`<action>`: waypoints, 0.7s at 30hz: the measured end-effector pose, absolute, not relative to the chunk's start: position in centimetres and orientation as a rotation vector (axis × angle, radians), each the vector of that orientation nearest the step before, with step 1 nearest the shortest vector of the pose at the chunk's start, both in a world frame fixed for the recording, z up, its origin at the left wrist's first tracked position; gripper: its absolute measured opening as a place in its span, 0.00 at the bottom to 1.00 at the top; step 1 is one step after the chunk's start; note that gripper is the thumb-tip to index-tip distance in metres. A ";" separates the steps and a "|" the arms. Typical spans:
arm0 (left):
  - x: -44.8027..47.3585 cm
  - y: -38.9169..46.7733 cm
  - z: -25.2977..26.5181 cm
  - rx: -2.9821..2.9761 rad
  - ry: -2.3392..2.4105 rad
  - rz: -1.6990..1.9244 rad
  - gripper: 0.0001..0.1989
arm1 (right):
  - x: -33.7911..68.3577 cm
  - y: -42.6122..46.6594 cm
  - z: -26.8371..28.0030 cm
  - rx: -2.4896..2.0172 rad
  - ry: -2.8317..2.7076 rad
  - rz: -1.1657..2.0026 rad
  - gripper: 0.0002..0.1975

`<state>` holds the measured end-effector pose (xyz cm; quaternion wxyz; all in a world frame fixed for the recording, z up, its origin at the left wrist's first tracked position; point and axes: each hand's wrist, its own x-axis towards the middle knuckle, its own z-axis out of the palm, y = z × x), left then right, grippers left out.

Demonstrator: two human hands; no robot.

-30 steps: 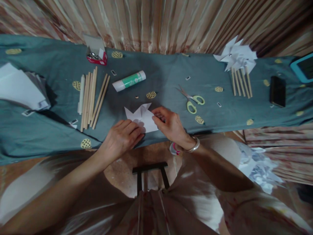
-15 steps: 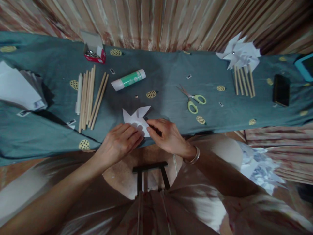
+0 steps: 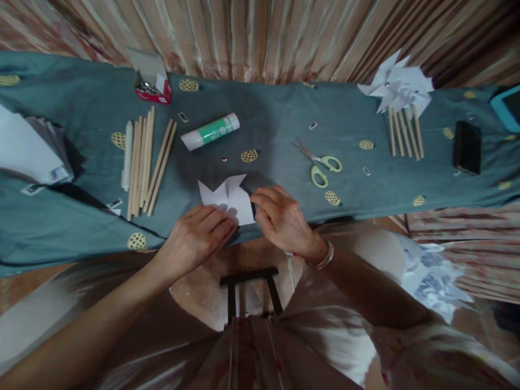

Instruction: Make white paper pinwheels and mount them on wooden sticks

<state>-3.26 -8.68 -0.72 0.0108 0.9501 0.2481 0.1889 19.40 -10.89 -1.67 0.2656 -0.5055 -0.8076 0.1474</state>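
Holding down a small white paper piece with pointed, folded flaps at the table's near edge.
Left hand is clamping the paper's near-left part, fingers curled over it; right hand is sitting at its right edge, fingers bent, can't tell if pinching. Hands are sitting apart, paper between, lying on a blue-green cloth with yellow pineapple prints. White-and-green glue stick is lying beyond the paper, slightly left; pale wooden sticks are lying farther left, then a stack of white paper sheets. Red-and-white cardboard box is standing open, far left. Scissors with light green handles are lying right of the paper; white paper pinwheels on wooden sticks are lying far right.
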 end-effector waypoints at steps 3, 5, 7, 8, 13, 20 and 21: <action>-3.3 -8.7 -0.8 2.918 0.773 0.563 0.05 | 20.2 -10.6 -2.4 -1.450 -2.176 0.305 0.19; -3.3 -8.6 -0.8 2.894 0.768 0.539 0.05 | 20.5 -10.5 -2.6 -1.486 -2.206 0.286 0.21; -3.3 -8.7 -0.8 2.897 0.776 0.522 0.06 | 20.6 -10.4 -2.6 -1.490 -2.245 0.289 0.22; -3.2 -8.7 -0.9 2.906 0.782 0.515 0.06 | 20.7 -10.3 -2.5 -1.485 -2.253 0.304 0.21; -3.1 -8.7 -0.9 2.948 0.779 0.523 0.06 | 21.3 -10.3 -2.2 -1.411 -2.186 0.410 0.15; -3.2 -8.9 -0.5 2.971 0.763 0.491 0.06 | 21.3 -10.4 -2.3 -1.373 -2.055 0.474 0.11; -3.2 -8.9 -0.4 2.972 0.764 0.490 0.07 | 21.2 -10.5 -2.1 -1.371 -2.050 0.501 0.10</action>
